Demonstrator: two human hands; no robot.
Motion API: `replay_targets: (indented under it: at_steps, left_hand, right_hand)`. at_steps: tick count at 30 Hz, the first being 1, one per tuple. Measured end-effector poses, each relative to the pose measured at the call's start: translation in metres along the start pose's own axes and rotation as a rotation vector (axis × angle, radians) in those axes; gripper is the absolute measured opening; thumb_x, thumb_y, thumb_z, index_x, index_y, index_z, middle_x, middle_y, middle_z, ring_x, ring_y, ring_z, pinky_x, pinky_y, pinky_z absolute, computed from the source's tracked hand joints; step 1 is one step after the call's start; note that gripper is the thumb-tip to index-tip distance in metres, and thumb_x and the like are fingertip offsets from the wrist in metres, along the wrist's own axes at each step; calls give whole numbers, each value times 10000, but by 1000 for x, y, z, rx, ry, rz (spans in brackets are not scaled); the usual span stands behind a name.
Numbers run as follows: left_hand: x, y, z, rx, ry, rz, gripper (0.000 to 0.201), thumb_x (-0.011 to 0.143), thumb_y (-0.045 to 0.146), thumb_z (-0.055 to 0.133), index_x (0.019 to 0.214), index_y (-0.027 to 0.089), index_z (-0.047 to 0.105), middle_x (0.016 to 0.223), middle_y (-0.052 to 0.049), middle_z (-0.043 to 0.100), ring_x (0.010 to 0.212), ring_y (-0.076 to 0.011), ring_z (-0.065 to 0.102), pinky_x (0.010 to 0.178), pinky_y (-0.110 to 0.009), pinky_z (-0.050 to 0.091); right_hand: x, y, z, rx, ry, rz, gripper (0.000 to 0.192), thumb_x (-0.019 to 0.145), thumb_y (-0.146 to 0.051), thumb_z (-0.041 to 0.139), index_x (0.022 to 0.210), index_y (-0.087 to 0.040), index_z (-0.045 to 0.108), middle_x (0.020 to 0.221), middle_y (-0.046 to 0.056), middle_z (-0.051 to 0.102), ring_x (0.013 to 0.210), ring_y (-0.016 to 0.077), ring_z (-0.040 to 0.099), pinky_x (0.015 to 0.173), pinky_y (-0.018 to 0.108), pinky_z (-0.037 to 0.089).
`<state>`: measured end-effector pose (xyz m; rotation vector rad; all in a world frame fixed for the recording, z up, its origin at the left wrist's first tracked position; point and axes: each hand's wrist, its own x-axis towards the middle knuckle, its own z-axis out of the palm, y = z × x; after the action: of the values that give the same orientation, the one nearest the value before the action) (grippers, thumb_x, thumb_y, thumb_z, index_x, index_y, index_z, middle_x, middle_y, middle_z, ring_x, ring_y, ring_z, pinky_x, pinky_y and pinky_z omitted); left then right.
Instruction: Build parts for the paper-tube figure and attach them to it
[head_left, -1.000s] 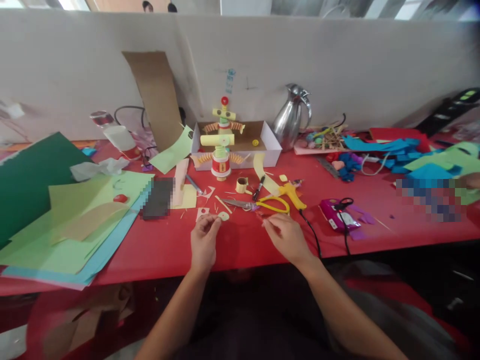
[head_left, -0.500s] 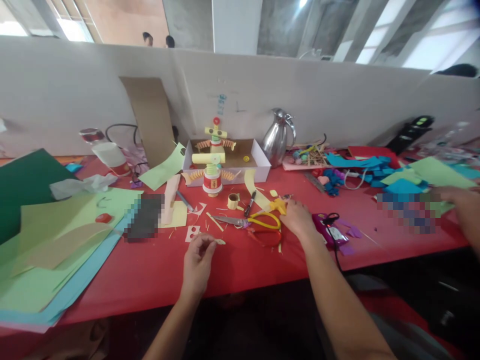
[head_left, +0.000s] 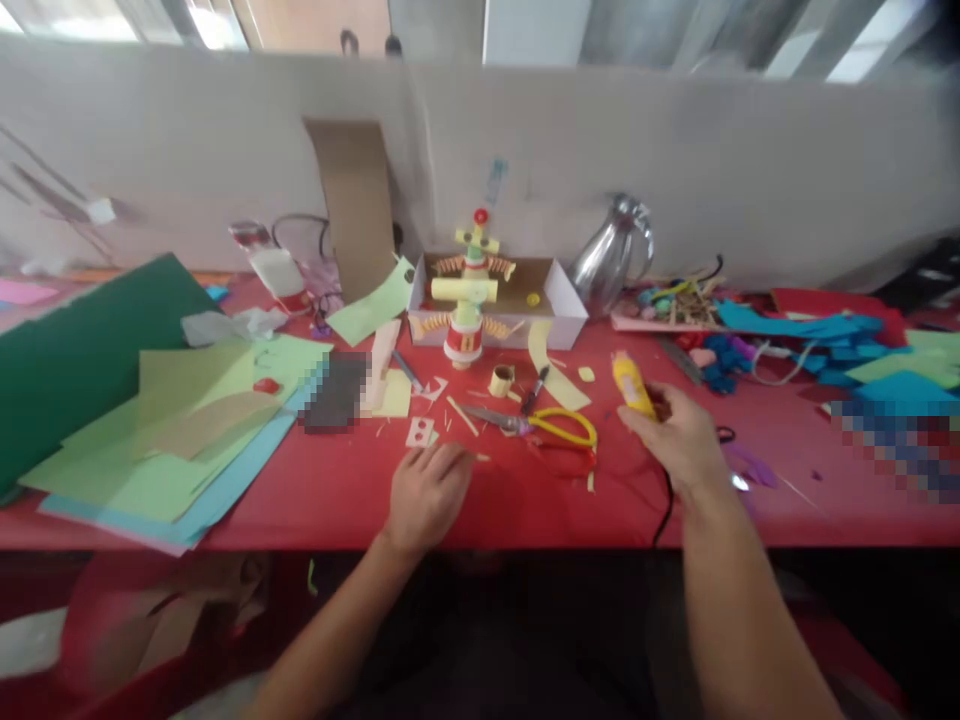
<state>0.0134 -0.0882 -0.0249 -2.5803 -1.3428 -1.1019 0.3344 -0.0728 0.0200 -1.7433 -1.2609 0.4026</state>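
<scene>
Left hand (head_left: pixel 426 497): palm down on red desk (head_left: pixel 315 500), fingers (head_left: pixel 448 462) loosely curled, grasping nothing visible; small pale scrap (head_left: pixel 480 457) just beyond fingertips. Right hand (head_left: pixel 675 440): clenched around yellow glue gun (head_left: pixel 631 385), nozzle raised above desk, black cord (head_left: pixel 664 505) trailing toward desk edge. Between hands, farther back: yellow-handled scissors (head_left: pixel 551 428), black marker (head_left: pixel 536 389), small paper ring (head_left: pixel 500 380). Left: stacked coloured paper sheets (head_left: pixel 172 440). Beyond: paper figure (head_left: pixel 466 300) before white cardboard box (head_left: pixel 566 315); steel jug (head_left: pixel 611 255) near partition wall.
</scene>
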Motion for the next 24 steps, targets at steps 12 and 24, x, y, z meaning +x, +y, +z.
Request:
replay_targets:
  at_steps: [12, 24]
  left_hand:
    - [-33, 4, 2, 108, -177, 88, 286, 947, 155, 483, 1160, 196, 669, 1029, -90, 719, 892, -226, 627, 765, -390, 447]
    - [-30, 9, 3, 128, -204, 53, 245, 949, 257, 498, 1090, 207, 692, 985, -97, 686, 905, -234, 609, 784, -398, 428]
  right_hand:
    - [-105, -33, 27, 220, -712, 75, 347, 935, -516, 521, 809, -195, 565, 596, -34, 537, 495, 119, 531, 495, 247, 436]
    - [-101, -34, 44, 74, -784, 46, 403, 948, -600, 455, 863, -215, 539, 560, -50, 560, 462, 136, 558, 475, 248, 439]
